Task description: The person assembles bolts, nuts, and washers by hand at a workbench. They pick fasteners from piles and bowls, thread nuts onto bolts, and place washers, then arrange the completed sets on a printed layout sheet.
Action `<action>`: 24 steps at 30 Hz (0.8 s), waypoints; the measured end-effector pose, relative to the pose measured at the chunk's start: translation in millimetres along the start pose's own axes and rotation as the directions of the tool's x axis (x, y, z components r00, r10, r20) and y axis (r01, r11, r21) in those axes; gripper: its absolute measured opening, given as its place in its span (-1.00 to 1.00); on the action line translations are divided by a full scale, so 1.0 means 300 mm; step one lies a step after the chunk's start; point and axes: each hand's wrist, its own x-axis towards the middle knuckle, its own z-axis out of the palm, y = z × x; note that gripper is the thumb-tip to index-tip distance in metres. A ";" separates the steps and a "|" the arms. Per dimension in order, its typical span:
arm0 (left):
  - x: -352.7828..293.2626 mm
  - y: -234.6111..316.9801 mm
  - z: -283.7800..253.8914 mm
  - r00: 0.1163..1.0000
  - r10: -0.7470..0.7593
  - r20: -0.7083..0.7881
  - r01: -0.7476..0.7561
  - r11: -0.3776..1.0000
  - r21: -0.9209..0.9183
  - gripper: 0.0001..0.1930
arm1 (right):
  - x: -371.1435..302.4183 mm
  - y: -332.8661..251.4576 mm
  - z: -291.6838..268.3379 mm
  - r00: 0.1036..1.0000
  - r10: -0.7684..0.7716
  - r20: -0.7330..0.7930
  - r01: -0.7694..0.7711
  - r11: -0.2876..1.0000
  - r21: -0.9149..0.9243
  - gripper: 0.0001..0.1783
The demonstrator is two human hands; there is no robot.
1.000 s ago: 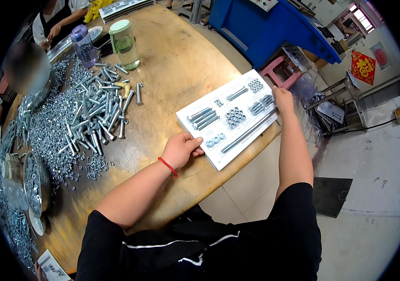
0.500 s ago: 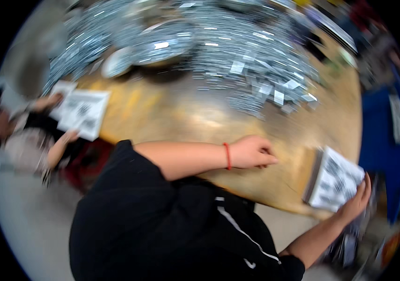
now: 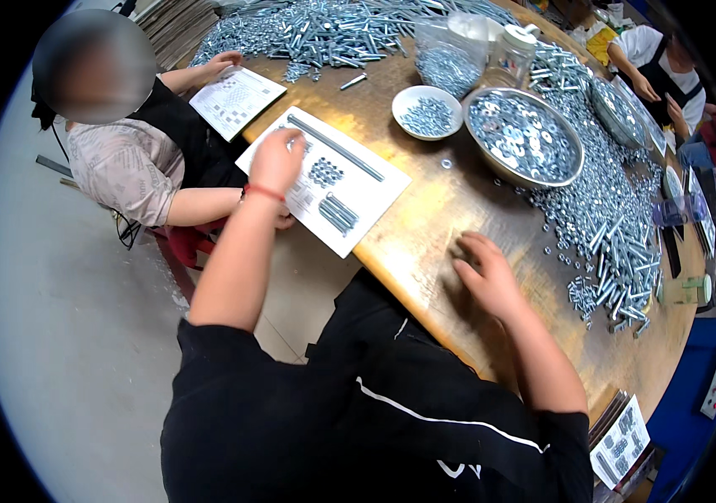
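Card (image 3: 359, 189): head view, here at left, overhanging the surface (image 3: 408, 245)'s near edge, face up, likely for easy viewing.
Left hand (image 3: 276, 161): over it, fingers curled; can't tell on what.
Right hand (image 3: 489, 275): empty, fingers loosely spread.
Bowl (image 3: 495, 166): far side, presumably corralling washers (image 3: 529, 126).

At least four printed cards (image 3: 374, 191); two metal bowls (image 3: 485, 161); two bottles (image 3: 693, 290); two co-workers (image 3: 136, 172).
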 end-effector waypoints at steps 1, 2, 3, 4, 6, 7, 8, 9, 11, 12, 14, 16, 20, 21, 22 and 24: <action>0.107 -0.081 -0.010 0.994 -0.097 0.059 0.082 0.975 0.207 -0.69 | 0.080 0.000 0.046 1.000 -0.012 0.007 0.012 1.000 -0.014 -0.48; 0.207 -0.200 -0.004 0.931 -0.340 0.134 0.272 0.889 0.368 -0.69 | 0.161 0.003 0.098 1.000 -0.020 0.001 0.020 0.999 0.034 -0.44; 0.280 -0.320 0.012 0.884 -0.437 0.165 0.307 0.810 0.499 -0.68 | 0.242 0.009 0.150 1.000 -0.027 -0.007 0.027 0.996 0.083 -0.40; 0.331 -0.431 0.021 0.820 -0.481 0.310 0.190 0.740 0.645 -0.66 | 0.320 0.017 0.204 1.000 -0.010 -0.026 0.013 0.990 0.144 -0.36; 0.388 -0.547 0.048 0.694 -0.528 0.489 -0.020 0.665 0.746 -0.63 | 0.432 -0.010 0.274 0.997 0.020 -0.070 -0.003 0.970 0.241 -0.29; 0.397 -0.613 0.057 0.642 -0.560 0.524 -0.078 0.632 0.771 -0.62 | 0.458 -0.040 0.293 0.999 0.038 -0.027 -0.030 0.968 0.250 -0.29; 0.379 -0.818 0.010 0.691 -0.560 0.457 -0.042 0.600 0.799 -0.67 | 0.475 -0.117 0.306 0.999 0.025 0.041 -0.035 0.961 0.275 -0.30; 0.409 -0.614 0.057 0.628 -0.575 0.523 -0.090 0.615 0.784 -0.62 | 0.476 -0.107 0.289 0.995 0.090 0.048 -0.100 0.959 0.264 -0.30; 0.416 -0.492 0.064 0.622 -0.602 0.501 -0.022 0.626 0.780 -0.62 | 0.466 -0.067 0.298 0.994 0.098 -0.050 -0.087 0.979 0.183 -0.34; 0.410 -0.530 0.055 0.643 -0.596 0.480 -0.012 0.619 0.785 -0.64 | 0.455 -0.069 0.297 0.995 0.086 -0.058 -0.074 0.980 0.186 -0.36; 0.371 -0.544 0.022 0.699 -0.516 0.495 -0.069 0.641 0.765 -0.68 | 0.419 -0.064 0.286 0.993 0.077 -0.089 -0.058 0.978 0.199 -0.41; 0.318 -0.440 -0.004 0.736 -0.440 0.514 -0.069 0.708 0.703 -0.69 | 0.353 -0.040 0.247 0.985 0.094 -0.146 -0.069 0.983 0.169 -0.45; 0.169 -0.254 -0.050 0.683 -0.300 0.666 -0.138 0.842 0.521 -0.73 | 0.180 0.014 0.175 0.954 0.107 -0.279 -0.110 0.994 0.006 -0.50; 0.122 -0.275 -0.041 0.699 -0.233 0.676 -0.087 0.911 0.403 -0.74 | 0.132 0.019 0.149 0.943 0.100 -0.316 -0.119 0.992 -0.041 -0.50; 0.083 -0.219 -0.041 0.684 -0.212 0.698 -0.029 0.948 0.316 -0.77 | 0.082 0.037 0.123 0.927 0.111 -0.359 -0.137 0.990 -0.046 -0.54; -0.006 -0.073 -0.078 0.634 -0.195 0.748 0.106 0.980 0.166 -0.82 | -0.032 0.062 0.068 0.884 0.139 -0.446 -0.179 0.983 -0.047 -0.56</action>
